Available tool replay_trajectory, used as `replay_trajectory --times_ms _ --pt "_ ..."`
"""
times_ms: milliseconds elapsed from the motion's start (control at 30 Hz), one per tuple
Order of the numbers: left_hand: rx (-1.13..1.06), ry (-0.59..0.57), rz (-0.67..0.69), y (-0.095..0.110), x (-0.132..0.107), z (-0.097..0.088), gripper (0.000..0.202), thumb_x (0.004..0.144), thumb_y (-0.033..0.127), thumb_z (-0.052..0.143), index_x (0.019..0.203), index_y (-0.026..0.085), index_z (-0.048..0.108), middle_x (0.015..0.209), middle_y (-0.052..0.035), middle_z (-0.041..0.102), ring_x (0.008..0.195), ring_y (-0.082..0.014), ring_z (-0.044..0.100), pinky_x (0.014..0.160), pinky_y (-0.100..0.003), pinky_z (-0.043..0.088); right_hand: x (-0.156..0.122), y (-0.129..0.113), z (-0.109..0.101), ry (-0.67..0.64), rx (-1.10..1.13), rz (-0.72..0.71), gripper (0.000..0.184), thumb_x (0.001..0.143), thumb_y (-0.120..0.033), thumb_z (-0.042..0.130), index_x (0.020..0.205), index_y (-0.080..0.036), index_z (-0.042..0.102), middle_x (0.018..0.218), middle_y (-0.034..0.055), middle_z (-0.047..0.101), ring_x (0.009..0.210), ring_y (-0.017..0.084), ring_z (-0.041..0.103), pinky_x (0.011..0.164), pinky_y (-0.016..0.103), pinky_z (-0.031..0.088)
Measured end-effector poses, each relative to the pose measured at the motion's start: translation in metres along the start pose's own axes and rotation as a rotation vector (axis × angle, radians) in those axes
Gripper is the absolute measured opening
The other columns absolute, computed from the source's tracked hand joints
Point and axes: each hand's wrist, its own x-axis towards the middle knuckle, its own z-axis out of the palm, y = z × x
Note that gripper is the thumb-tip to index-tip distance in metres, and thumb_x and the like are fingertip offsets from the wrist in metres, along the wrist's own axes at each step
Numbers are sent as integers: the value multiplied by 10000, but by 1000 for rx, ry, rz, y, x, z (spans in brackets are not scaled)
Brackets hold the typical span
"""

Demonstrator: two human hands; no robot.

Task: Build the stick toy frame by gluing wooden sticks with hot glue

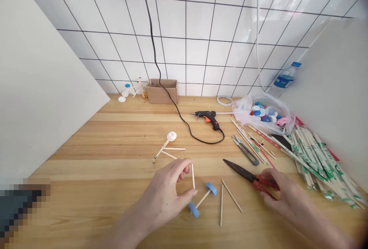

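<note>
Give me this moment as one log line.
left hand: pinching short stick | right hand: gripping scissors | between hands: two loose sticks | farther back: glue gun on table

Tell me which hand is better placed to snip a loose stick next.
Probably the right: the right hand holds the scissors by their red handles, blades pointing away, near the two loose sticks. The left hand is occupied with a short stick.

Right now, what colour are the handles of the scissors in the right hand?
The scissors handles are red, partly covered by the right hand; see the head view.
</note>
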Motion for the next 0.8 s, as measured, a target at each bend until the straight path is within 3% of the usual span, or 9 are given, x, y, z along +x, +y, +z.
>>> replay_trajectory --times_ms 200,367,433,533,600,667,800 --pt "107 -38 -40 -6 4 19 245 644 158 589 876 217 536 796 5 579 720 -167 550 683 -312 476 2 4 5 106 -215 -12 191 713 -292 515 887 -217 542 885 87 690 819 240 668 664 342 539" --pt "106 -52 -76 -8 5 23 316 651 179 604 959 223 552 794 8 595 694 -165 552 655 -298 465 18 4 -6 129 -425 -23 195 768 -320 434 843 -192 560 854 121 672 742 273 643 549 359 486" --pt "116 -72 -85 -8 6 23 341 652 175 610 985 220 557 801 5 603 700 -169 559 652 -295 460 23 0 -12 156 -442 -87 215 792 -317 424 851 -181 579 883 144 659 791 295 628 596 387 481" --pt "117 -106 -84 -9 8 24 363 653 154 609 1007 211 556 826 -5 616 719 -172 569 669 -294 458 32 -18 -15 108 -250 -250 225 830 -316 453 944 -189 599 985 137 640 918 277 596 747 391 473" --pt "97 -109 -56 -10 8 26 401 658 140 600 1047 216 546 835 -6 623 722 -169 570 683 -293 461 41 -39 -10 -30 -38 -320 211 851 -323 466 974 -211 595 977 98 642 887 229 596 743 347 473" --pt "73 -99 -12 -12 7 29 455 667 133 586 1108 222 524 846 -6 625 727 -167 571 694 -293 464 56 -64 1 -224 161 -318 171 850 -324 492 931 -214 596 887 55 651 784 180 596 680 299 473" --pt "63 -67 17 -18 7 29 457 671 145 584 1119 212 518 854 -12 619 748 -176 574 698 -298 459 91 -109 28 -407 460 -254 175 828 -318 528 909 -169 573 757 20 621 660 129 548 597 253 449"
